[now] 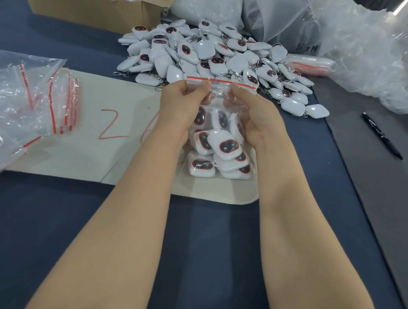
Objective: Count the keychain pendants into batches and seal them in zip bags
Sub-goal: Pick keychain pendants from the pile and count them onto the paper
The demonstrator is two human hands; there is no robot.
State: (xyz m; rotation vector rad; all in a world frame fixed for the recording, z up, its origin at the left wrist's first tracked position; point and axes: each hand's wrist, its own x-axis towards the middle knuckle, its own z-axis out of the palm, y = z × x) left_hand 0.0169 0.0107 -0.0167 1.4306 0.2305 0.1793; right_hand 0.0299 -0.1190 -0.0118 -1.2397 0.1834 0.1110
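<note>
Forearms lead to the left hand [180, 104] and right hand [254, 114], each pinching the mouth of the zip bag [222, 100] over the paper sheet [93, 93], with the pendants [227, 147] settled low inside. Best practice: slide both pinches outward along the red strip [221, 81] (after pressing out the air).

Left grip [179, 106] and right grip [254, 116] pinch the red zip strip of a bag [219, 141] full of pendants, over a beige sheet [92, 112] mid-counter [203, 251]. A pendant pile [219, 56] lies toward the far edge, empty bags [33, 94] lie at the left edge, and a pen [381, 135] lies near the right.
</note>
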